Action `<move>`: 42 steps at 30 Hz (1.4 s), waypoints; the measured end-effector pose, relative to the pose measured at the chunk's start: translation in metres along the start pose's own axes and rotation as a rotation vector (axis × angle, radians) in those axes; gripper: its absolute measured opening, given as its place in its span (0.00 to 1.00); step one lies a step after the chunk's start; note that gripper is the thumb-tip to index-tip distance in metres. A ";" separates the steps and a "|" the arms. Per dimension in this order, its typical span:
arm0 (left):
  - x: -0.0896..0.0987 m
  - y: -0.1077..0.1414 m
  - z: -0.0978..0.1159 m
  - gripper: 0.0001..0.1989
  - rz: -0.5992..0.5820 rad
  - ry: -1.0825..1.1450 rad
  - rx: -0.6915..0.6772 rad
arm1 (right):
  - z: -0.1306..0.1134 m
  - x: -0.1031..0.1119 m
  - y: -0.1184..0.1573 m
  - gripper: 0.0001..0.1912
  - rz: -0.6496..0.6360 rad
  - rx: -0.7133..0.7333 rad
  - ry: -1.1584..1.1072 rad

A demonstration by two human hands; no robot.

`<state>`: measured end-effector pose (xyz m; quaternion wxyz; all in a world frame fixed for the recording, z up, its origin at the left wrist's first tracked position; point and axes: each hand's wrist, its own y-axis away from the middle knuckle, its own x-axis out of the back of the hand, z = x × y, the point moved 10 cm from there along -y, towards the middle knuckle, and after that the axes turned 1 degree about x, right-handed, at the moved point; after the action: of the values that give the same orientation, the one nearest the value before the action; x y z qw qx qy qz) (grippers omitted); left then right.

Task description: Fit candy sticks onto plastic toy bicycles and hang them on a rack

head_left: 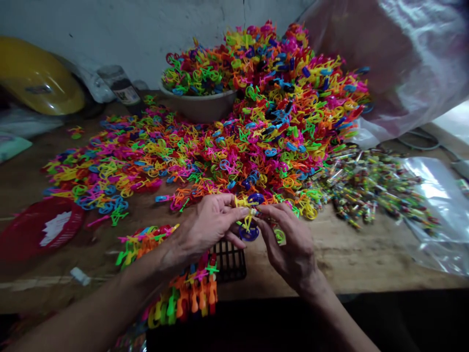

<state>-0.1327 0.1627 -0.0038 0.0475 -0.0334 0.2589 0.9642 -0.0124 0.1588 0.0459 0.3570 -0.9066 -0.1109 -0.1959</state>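
Note:
Between my two hands is a small plastic toy bicycle [249,231] with a yellow frame and dark blue wheels. My left hand [214,220] pinches it from the left between thumb and fingers. From the right, the fingertips of my right hand [289,237] are closed at the middle of the toy; a small pale piece shows there, too small to name. Below my hands lies a black slotted rack [230,261]. Rows of similar colourful toys [194,296] stand at its left, partly hidden by my left forearm.
A big heap of colourful plastic toys [256,142] covers the table's middle, with a full bowl [200,106] behind. Small wrapped sticks [366,181] lie right, beside clear plastic [436,210]. At left are a red basket [69,230], a white piece [79,276] and a yellow helmet [40,78].

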 end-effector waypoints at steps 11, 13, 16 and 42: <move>-0.018 0.002 -0.005 0.12 -0.044 0.040 0.018 | -0.020 0.011 0.005 0.16 0.021 0.118 0.086; -0.019 0.001 -0.006 0.15 -0.030 0.038 0.023 | -0.020 0.012 0.004 0.15 0.006 0.112 0.108; -0.019 -0.001 0.001 0.15 -0.012 0.045 -0.006 | -0.018 0.017 0.000 0.14 0.027 0.108 0.144; 0.047 0.049 -0.002 0.16 0.300 -1.261 -0.579 | 0.014 -0.069 0.043 0.04 -0.110 -0.179 -0.126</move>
<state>-0.1845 0.1230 0.0144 0.0440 0.5558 -0.0828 0.8260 -0.0559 0.1334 -0.0195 0.2557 -0.9378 -0.1649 -0.1671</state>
